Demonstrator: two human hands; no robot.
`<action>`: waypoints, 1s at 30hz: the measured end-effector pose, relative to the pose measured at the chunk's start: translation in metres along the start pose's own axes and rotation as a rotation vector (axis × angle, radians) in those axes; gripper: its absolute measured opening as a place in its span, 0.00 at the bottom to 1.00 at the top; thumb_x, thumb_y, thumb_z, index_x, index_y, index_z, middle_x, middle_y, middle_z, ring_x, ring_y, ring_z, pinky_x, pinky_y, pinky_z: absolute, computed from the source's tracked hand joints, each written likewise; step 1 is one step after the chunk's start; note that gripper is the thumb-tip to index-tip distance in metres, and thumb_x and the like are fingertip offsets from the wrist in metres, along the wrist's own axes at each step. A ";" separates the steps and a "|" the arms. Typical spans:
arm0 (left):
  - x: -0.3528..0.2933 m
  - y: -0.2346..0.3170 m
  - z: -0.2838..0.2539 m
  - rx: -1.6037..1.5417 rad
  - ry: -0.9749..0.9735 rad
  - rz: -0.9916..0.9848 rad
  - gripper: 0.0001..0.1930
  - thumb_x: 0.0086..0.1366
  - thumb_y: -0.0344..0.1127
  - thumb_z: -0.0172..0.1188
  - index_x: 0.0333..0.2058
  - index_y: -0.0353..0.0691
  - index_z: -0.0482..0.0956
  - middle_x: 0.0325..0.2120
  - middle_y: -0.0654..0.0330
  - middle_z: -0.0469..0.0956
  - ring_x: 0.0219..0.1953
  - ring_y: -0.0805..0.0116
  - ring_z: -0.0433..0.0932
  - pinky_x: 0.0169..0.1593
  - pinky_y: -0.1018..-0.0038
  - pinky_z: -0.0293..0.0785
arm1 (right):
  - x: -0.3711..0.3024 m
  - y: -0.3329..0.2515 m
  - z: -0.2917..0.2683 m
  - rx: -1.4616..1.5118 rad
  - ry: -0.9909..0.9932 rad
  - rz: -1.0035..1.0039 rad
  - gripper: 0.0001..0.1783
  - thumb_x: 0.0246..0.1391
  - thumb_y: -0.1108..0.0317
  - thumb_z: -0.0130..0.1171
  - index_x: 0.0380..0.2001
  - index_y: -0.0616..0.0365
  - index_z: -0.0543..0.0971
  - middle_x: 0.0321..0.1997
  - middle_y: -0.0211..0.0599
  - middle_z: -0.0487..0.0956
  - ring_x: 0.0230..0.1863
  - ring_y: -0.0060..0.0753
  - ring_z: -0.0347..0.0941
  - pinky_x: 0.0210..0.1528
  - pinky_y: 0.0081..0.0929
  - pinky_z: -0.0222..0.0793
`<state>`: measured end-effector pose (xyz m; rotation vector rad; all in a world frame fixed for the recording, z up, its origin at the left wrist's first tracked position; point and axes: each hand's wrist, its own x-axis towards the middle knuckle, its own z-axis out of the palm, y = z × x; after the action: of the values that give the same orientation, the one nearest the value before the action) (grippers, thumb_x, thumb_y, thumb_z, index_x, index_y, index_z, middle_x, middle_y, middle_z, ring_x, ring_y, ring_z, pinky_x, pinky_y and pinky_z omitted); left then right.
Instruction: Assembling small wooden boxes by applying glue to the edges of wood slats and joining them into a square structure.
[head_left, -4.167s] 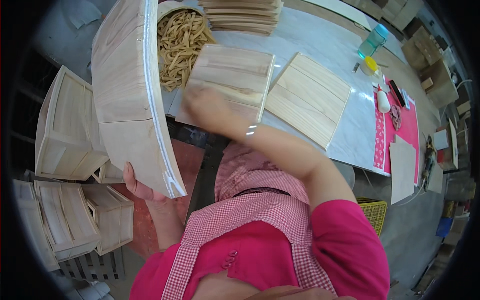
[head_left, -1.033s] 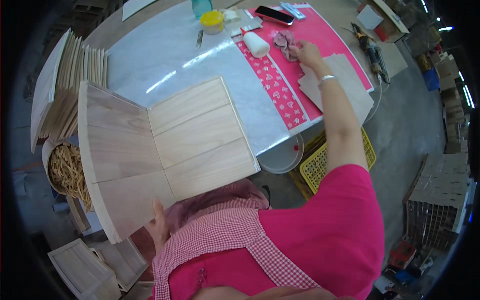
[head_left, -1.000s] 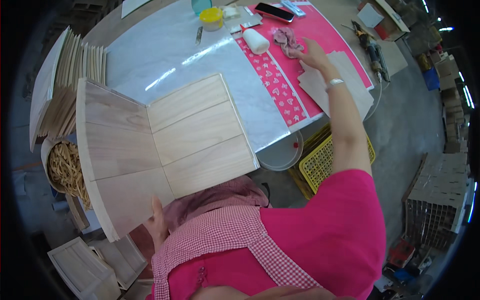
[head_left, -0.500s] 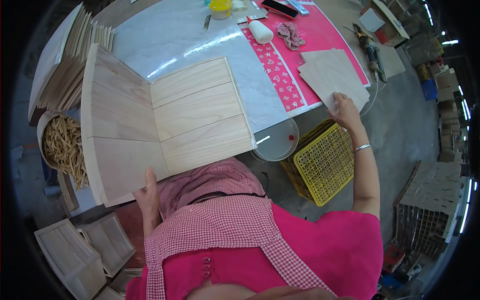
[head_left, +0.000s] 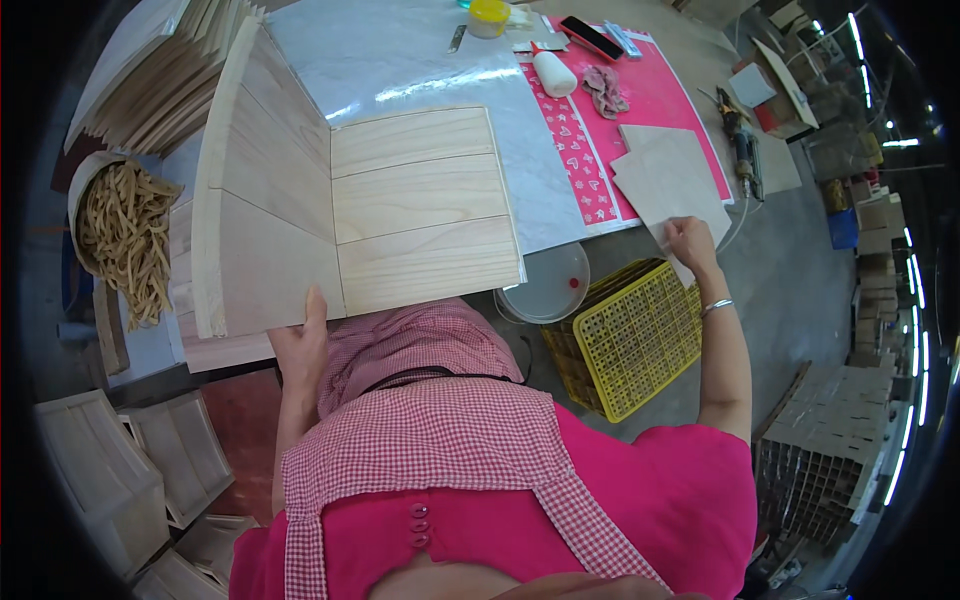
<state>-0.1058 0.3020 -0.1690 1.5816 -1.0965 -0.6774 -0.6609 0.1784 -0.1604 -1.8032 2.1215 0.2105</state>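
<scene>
Right hand [head_left: 692, 243] has quit rag [head_left: 605, 92] for sheets [head_left: 668, 178] at edge of bench [head_left: 400, 50], grip pinching near end (work seemingly shifts to them); left hand [head_left: 303, 345] clasps joined panels [head_left: 420, 220] over lap [head_left: 430, 342].

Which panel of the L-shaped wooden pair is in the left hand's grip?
The raised left panel: the left hand's grip is at its lower edge, thumb on its inner face. The right panel, lying flatter, has no hand on it.
</scene>
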 end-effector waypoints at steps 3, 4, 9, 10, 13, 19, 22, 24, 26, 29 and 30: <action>0.001 0.001 -0.001 -0.003 -0.011 0.008 0.14 0.64 0.27 0.56 0.47 0.26 0.72 0.42 0.56 0.75 0.43 0.71 0.72 0.49 0.75 0.68 | 0.003 0.004 0.017 -0.085 0.483 -0.210 0.34 0.46 0.60 0.65 0.54 0.65 0.68 0.56 0.56 0.71 0.55 0.56 0.69 0.55 0.39 0.68; 0.001 0.001 -0.001 0.000 -0.015 0.025 0.15 0.64 0.26 0.56 0.48 0.26 0.71 0.43 0.56 0.75 0.43 0.71 0.72 0.48 0.75 0.68 | 0.001 -0.002 0.018 -0.089 0.480 -0.213 0.34 0.46 0.60 0.65 0.54 0.65 0.68 0.56 0.56 0.71 0.55 0.56 0.69 0.55 0.39 0.68; 0.002 0.002 0.000 -0.020 -0.017 -0.019 0.14 0.64 0.25 0.55 0.47 0.25 0.71 0.41 0.56 0.75 0.42 0.70 0.72 0.48 0.75 0.69 | -0.002 -0.031 0.033 -0.338 0.481 -0.246 0.26 0.50 0.62 0.61 0.51 0.62 0.69 0.55 0.54 0.72 0.53 0.56 0.70 0.53 0.39 0.69; 0.003 0.003 0.001 -0.018 -0.017 -0.023 0.14 0.64 0.25 0.55 0.47 0.25 0.71 0.41 0.56 0.75 0.42 0.70 0.72 0.48 0.75 0.69 | 0.000 -0.028 0.038 -0.299 0.459 -0.254 0.25 0.51 0.63 0.59 0.52 0.62 0.69 0.53 0.54 0.73 0.52 0.56 0.70 0.52 0.40 0.69; 0.001 0.004 -0.001 -0.012 0.004 -0.056 0.13 0.64 0.26 0.55 0.45 0.25 0.72 0.39 0.57 0.75 0.41 0.71 0.72 0.46 0.75 0.70 | 0.003 -0.036 0.029 -0.245 0.414 -0.259 0.22 0.53 0.66 0.56 0.51 0.61 0.70 0.48 0.53 0.75 0.49 0.56 0.72 0.49 0.44 0.69; -0.001 0.003 0.000 0.033 0.043 0.042 0.13 0.62 0.26 0.56 0.45 0.27 0.73 0.37 0.56 0.76 0.39 0.69 0.73 0.45 0.74 0.70 | 0.002 -0.020 -0.057 -0.309 1.013 -0.122 0.10 0.52 0.72 0.49 0.37 0.51 0.76 0.28 0.46 0.78 0.29 0.53 0.75 0.29 0.48 0.69; 0.000 0.004 0.004 0.053 0.016 0.079 0.13 0.61 0.27 0.57 0.44 0.28 0.73 0.36 0.55 0.76 0.38 0.68 0.74 0.44 0.73 0.70 | -0.010 -0.076 -0.131 -0.126 1.047 -0.285 0.08 0.61 0.68 0.47 0.37 0.58 0.75 0.28 0.51 0.77 0.28 0.55 0.74 0.29 0.43 0.68; -0.001 0.006 0.006 0.023 0.004 0.048 0.13 0.61 0.27 0.57 0.44 0.28 0.73 0.35 0.54 0.76 0.38 0.67 0.74 0.43 0.72 0.70 | -0.012 -0.131 -0.156 0.140 0.828 -0.539 0.10 0.62 0.67 0.48 0.38 0.62 0.75 0.28 0.53 0.76 0.27 0.53 0.74 0.30 0.40 0.66; -0.001 0.010 0.001 0.037 -0.002 0.033 0.13 0.61 0.27 0.57 0.44 0.28 0.73 0.35 0.54 0.76 0.38 0.67 0.74 0.43 0.72 0.70 | -0.012 -0.198 -0.161 0.153 0.778 -0.784 0.10 0.62 0.68 0.49 0.39 0.63 0.75 0.26 0.56 0.75 0.26 0.51 0.74 0.30 0.39 0.66; 0.000 0.013 0.000 0.048 -0.053 0.017 0.13 0.61 0.27 0.56 0.44 0.28 0.73 0.35 0.54 0.77 0.38 0.66 0.74 0.43 0.71 0.70 | -0.005 -0.280 -0.150 0.208 0.683 -0.991 0.09 0.60 0.67 0.51 0.37 0.62 0.75 0.25 0.55 0.75 0.28 0.54 0.74 0.31 0.41 0.66; -0.001 0.009 -0.002 0.026 -0.040 0.002 0.13 0.61 0.27 0.56 0.43 0.28 0.74 0.35 0.54 0.77 0.38 0.66 0.74 0.43 0.71 0.70 | -0.003 -0.307 -0.146 0.194 0.670 -1.052 0.10 0.60 0.66 0.51 0.36 0.62 0.75 0.25 0.55 0.75 0.29 0.55 0.75 0.31 0.42 0.67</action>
<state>-0.1076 0.3030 -0.1600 1.5950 -1.1403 -0.6983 -0.3844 0.0770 0.0103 -2.7917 1.1074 -0.9193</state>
